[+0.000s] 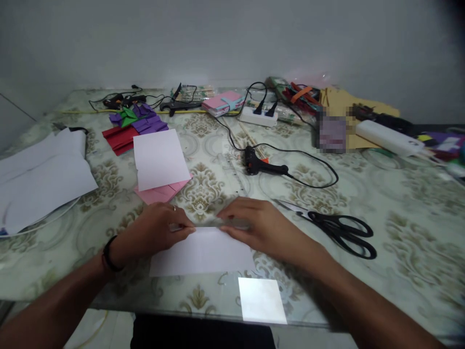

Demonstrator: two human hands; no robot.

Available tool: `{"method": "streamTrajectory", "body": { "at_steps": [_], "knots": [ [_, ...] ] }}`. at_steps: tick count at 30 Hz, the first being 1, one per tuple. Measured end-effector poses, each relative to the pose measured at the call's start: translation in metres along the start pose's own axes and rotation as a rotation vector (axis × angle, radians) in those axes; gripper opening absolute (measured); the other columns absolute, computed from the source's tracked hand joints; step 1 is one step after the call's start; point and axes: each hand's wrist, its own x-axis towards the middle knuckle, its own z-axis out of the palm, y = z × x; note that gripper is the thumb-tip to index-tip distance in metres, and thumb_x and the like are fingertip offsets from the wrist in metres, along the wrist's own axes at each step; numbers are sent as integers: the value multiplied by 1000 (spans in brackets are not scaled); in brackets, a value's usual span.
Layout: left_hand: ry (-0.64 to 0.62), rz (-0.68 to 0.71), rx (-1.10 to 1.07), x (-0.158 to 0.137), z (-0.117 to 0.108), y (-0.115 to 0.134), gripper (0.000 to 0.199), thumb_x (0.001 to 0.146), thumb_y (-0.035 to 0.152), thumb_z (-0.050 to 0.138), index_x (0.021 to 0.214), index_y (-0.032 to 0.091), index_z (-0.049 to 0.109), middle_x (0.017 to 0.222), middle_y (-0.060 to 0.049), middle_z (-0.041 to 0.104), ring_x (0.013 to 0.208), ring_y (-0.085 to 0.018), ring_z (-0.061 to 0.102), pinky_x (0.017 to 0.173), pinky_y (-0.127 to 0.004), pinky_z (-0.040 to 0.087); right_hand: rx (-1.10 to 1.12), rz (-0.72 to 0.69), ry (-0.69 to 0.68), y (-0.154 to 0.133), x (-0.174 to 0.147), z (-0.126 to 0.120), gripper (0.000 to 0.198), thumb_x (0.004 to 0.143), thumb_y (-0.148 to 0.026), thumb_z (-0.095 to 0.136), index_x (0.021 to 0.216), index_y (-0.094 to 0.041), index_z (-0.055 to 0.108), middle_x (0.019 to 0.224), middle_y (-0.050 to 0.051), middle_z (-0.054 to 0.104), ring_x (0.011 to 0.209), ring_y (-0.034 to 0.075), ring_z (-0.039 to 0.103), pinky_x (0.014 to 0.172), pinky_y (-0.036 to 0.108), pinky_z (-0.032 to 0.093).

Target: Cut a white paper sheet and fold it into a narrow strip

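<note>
A sheet of white paper (203, 254) lies in front of me near the table's front edge, its far edge folded or raised between my hands. My left hand (163, 227) pinches that far edge near its left part, thumb toward me. On the other side my right hand (250, 220) pinches the same edge, its fingers curled over the top. Just beyond my left hand, a white paper square (160, 160) rests partly over a folded pink paper (163, 191). Black-handled scissors (332, 228) lie to the right of my right hand, blades toward the left.
A black glue gun (263, 165) with its looping cable lies mid-table. A small white square (262, 300) sits at the front edge. Behind are a white power strip (258, 117), red folded paper (118, 139) and purple folded paper (150, 124). Large white sheets (39, 179) cover the left side.
</note>
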Motion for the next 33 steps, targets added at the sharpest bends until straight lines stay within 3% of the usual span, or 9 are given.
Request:
{"method": "streamTrajectory", "body": {
  "at_steps": [6, 9, 14, 18, 27, 30, 33],
  "knots": [
    [72, 59, 82, -1, 3, 2, 15, 94, 28, 69, 97, 24, 82, 96, -2, 81, 88, -20, 73, 83, -30, 53, 77, -13, -28, 0, 3, 17, 14, 99, -18, 63, 91, -19, 74, 86, 3, 77, 81, 17, 72, 74, 28, 54],
    [121, 137, 115, -1, 6, 4, 14, 93, 21, 67, 89, 23, 80, 93, -1, 80, 88, -19, 73, 83, -30, 52, 76, -34, -31, -3, 2, 20, 15, 99, -17, 62, 89, -19, 73, 85, 3, 76, 77, 17, 71, 71, 28, 54],
    [118, 205, 133, 0, 15, 9, 16, 91, 15, 65, 83, 22, 76, 90, 1, 80, 83, -17, 72, 83, -30, 49, 99, -51, -20, -7, 2, 30, 12, 100, -20, 61, 98, -20, 73, 91, 3, 77, 82, 18, 72, 75, 29, 55],
    [84, 227, 170, 1, 15, 8, 17, 94, 16, 62, 85, 22, 74, 89, 0, 78, 84, -17, 72, 82, -29, 48, 135, -57, -53, -7, 3, 30, 14, 100, -18, 57, 94, -20, 70, 87, 3, 75, 78, 17, 70, 72, 28, 53],
    [142, 94, 55, -8, -35, -11, 20, 97, 25, 60, 81, 19, 69, 84, 1, 71, 75, -12, 64, 73, -23, 47, 198, 181, -44, 7, 0, -19, 18, 96, -22, 59, 82, -20, 70, 77, 1, 74, 68, 15, 67, 60, 24, 50],
    [180, -11, 43, -10, -47, -14, 21, 97, 33, 61, 83, 19, 69, 84, 1, 72, 76, -13, 64, 73, -22, 48, 179, 239, -42, 15, -4, -22, 17, 95, -22, 60, 83, -20, 72, 78, 2, 75, 68, 16, 68, 59, 24, 51],
    [239, -56, -8, -9, -45, -12, 23, 98, 40, 60, 93, 20, 69, 88, 0, 74, 80, -14, 67, 74, -22, 50, 209, 235, -57, 13, -4, -17, 15, 95, -21, 61, 86, -21, 74, 79, 1, 76, 69, 16, 70, 59, 24, 52]
  ]
}}
